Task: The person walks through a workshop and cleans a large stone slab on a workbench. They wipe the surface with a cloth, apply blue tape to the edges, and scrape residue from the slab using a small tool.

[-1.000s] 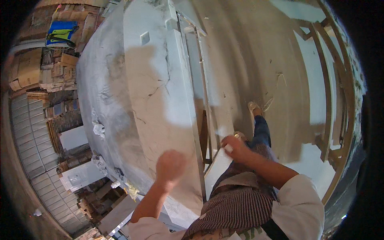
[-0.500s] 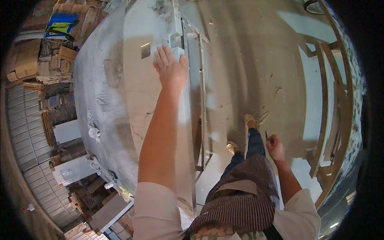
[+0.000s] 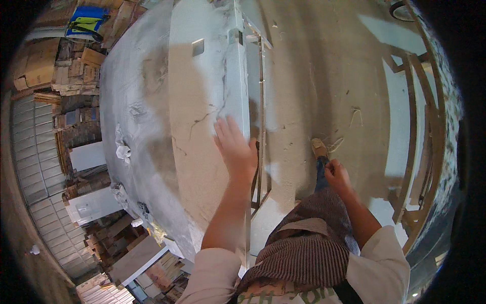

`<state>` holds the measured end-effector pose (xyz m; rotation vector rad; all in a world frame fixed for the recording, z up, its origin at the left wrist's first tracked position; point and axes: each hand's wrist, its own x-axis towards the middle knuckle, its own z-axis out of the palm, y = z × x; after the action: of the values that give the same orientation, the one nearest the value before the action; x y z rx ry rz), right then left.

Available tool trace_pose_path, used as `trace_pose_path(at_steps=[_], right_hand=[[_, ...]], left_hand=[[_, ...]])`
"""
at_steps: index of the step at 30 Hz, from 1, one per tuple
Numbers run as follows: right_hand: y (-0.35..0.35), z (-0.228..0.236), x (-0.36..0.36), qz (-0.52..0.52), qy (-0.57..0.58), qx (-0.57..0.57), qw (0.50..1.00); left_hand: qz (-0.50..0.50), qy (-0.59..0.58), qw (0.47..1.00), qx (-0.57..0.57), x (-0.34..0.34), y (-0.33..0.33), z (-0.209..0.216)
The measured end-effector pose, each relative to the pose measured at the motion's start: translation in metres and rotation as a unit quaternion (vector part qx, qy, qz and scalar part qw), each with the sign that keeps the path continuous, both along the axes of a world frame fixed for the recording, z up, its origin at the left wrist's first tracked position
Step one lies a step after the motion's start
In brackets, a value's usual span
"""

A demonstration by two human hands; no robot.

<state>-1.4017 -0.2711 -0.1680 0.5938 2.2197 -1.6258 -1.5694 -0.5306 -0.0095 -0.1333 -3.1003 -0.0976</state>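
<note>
A long pale slab with dark grey veins lies in front of me and to the left. A small rectangular opening shows in its far part, with a greyish square patch by its right edge. My left hand rests over the slab's right edge, slightly blurred, fingers stretched out and thumb on the edge side. It grips nothing. Over my right leg, my right hand is closed. What it holds, if anything, is too small to make out.
Left of the slab spreads a dusty grey surface with crumpled white scraps. Beyond it are stacked cardboard and a blue and yellow bag. A thin frame runs below the slab's right edge. A brown rack stands right.
My left hand has come back toward me along the slab's edge, uncovering the patch near its far end. My right hand has risen slightly and moved left. The view has shifted a little.
</note>
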Motion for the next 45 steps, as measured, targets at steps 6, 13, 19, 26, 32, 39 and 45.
trace_pose_path(at_steps=[6,13,19,26,32,39,45], right_hand=[[-0.038,0.006,0.073,0.03,0.024,0.028,0.999],[-0.083,0.006,0.19,0.127,0.121,0.082,0.981],[-0.093,0.068,0.236,0.276,0.02,0.109,0.955],[-0.08,0.13,0.256,0.486,0.022,0.206,0.849],[-0.046,0.12,0.278,0.62,0.05,0.187,0.76],[-0.049,0.186,0.239,0.756,0.0,0.183,0.629],[-0.031,0.195,0.136,0.754,-0.07,0.152,0.635]], left_hand=[[0.046,-0.049,0.998,-0.021,0.156,-0.048,0.001],[0.036,-0.106,0.994,0.006,0.344,-0.103,0.012],[0.02,-0.052,0.998,0.021,0.451,-0.145,-0.015],[0.099,-0.049,0.99,-0.087,0.544,-0.162,-0.015],[0.242,-0.065,0.966,-0.062,0.641,-0.179,-0.026],[0.462,-0.073,0.884,-0.012,0.76,-0.174,-0.041],[0.62,-0.554,0.554,0.046,0.854,-0.174,-0.018]])
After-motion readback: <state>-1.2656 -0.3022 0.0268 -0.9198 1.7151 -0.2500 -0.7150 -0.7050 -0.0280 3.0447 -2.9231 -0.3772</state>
